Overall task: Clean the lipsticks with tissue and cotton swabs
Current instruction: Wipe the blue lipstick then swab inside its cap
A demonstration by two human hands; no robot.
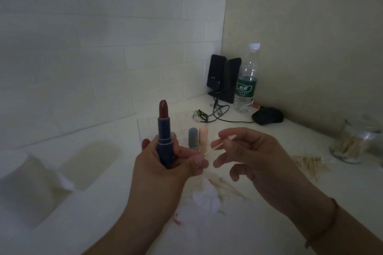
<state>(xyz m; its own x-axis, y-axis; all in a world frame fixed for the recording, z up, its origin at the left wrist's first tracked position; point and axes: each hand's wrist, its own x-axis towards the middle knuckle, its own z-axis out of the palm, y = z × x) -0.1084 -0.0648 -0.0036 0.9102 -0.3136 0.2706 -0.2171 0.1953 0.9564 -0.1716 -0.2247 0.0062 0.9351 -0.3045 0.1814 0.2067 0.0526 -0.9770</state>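
My left hand (157,174) grips a blue lipstick (165,141) upright, its dark red bullet twisted out at the top. My right hand (261,159) pinches a wooden cotton swab (217,146) near its pinkish tip, just right of the lipstick. The lower end of the stick reaches my left fingertips. A crumpled white tissue (205,195) with red smears lies on the white table below my hands, with several used swabs (230,189) beside it. A grey lipstick (193,136) and a peach lipstick (204,137) stand behind my hands in a clear organiser.
A tissue roll (24,182) stands at the left. At the right are loose swabs (310,164) and a glass jar of swabs (355,144). In the far corner stand black speakers (224,78), a water bottle (246,80), a black mouse (267,116) and a cable.
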